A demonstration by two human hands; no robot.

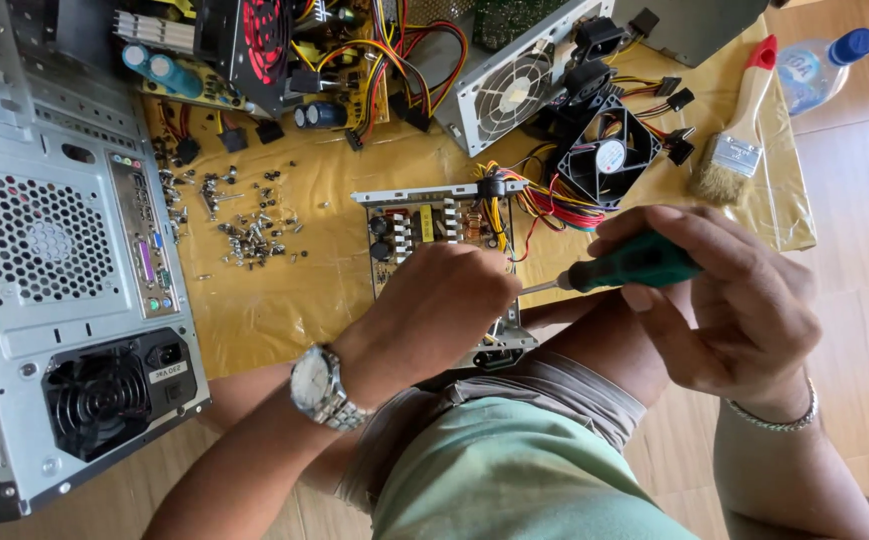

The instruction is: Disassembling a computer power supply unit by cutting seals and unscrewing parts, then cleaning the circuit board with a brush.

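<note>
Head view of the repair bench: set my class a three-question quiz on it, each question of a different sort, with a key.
1. True or false: the right hand holds a green-handled screwdriver.
2. Which lies beside the loose black fan? A) paintbrush B) hammer C) scissors
3. What does the left hand rest on?

Key
1. True.
2. A.
3. The opened power supply, on the yellow sheet beside the computer case.
</note>
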